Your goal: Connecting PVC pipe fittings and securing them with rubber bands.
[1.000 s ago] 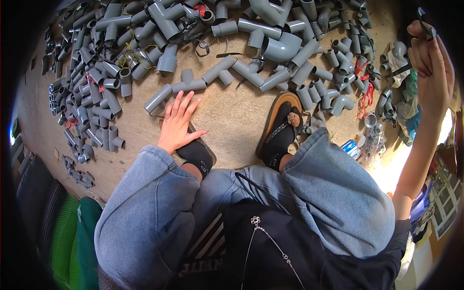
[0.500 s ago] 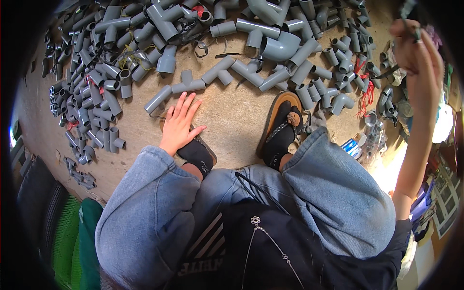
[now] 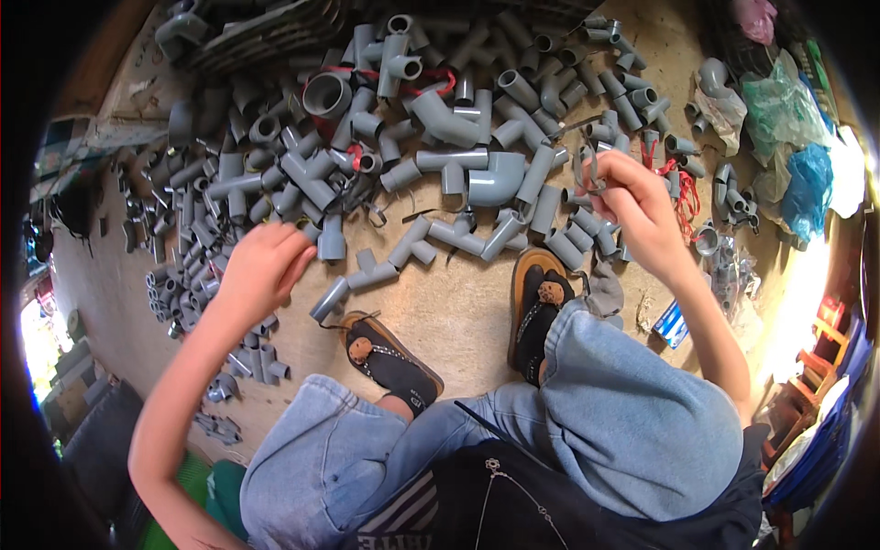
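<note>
My right hand is closed in a pinch on a thin dark strip, which loops out past the fingertips above grey pipe fittings. My left hand hovers at the near left edge of the pile, fingers curled and pressed together. Whatever it holds, if anything, is hidden by the fingers. Close to its fingertips stands a grey reducer-like fitting. A chain of tee fittings lies on the floor between my hands, just beyond my sandalled feet.
Grey fittings spread widely across the concrete floor, with a dark crate behind them. Red ties lie at the right. Plastic bags and a blue packet sit further right.
My left hand has lifted from beside my left foot and moved toward the pile, its fingers curling. My right hand has come down and inward with the strip. The view has tipped farther forward.
</note>
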